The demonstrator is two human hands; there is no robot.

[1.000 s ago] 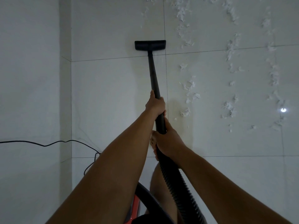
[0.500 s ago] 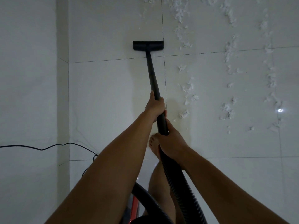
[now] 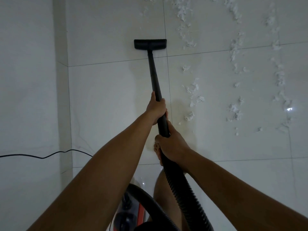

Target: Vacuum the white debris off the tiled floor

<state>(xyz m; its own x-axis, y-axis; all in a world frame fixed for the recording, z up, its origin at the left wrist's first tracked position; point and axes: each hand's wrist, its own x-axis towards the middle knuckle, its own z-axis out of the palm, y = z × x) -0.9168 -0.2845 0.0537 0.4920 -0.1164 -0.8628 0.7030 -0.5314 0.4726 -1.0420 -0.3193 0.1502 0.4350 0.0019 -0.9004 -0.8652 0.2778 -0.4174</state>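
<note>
Left hand: the left hand (image 3: 155,108) is closed around the black vacuum tube (image 3: 154,75), about halfway along it, thumb lying up the tube.
Right hand: the right hand (image 3: 172,146) is closed around the lower end of the tube, where it meets the ribbed hose (image 3: 183,185); it sits nearer the body than the left hand, and the two are close but apart.
Tube: it runs straight away from the person, slanting down to the floor.
Floor head: the wide black floor head (image 3: 150,44) lies flat on the tiled floor (image 3: 108,97), its right end at a grout line running away from the person.
White debris: the white debris (image 3: 194,90) lies in ragged rows of fluffy scraps on the tiles to the right of the tube and floor head, from the top edge down to about level with the hands. The nearest row is just right of the floor head, not touching it; the other rows lie further right.
Hose: it drops from the right hand and curves past the bare leg (image 3: 166,202).
Vacuum body: a red and dark vacuum body (image 3: 131,212) stands at the bottom edge, partly hidden by the left forearm.
Foot: a bare foot (image 3: 157,151) shows just beside the right hand, flat on the floor.
Cable: a thin black cable (image 3: 50,154) trails in from the left edge towards the vacuum body.
Wall: a pale wall (image 3: 25,80) fills the left side.
Glint: a small bright light spot (image 3: 289,109) shines on a tile at far right.
</note>
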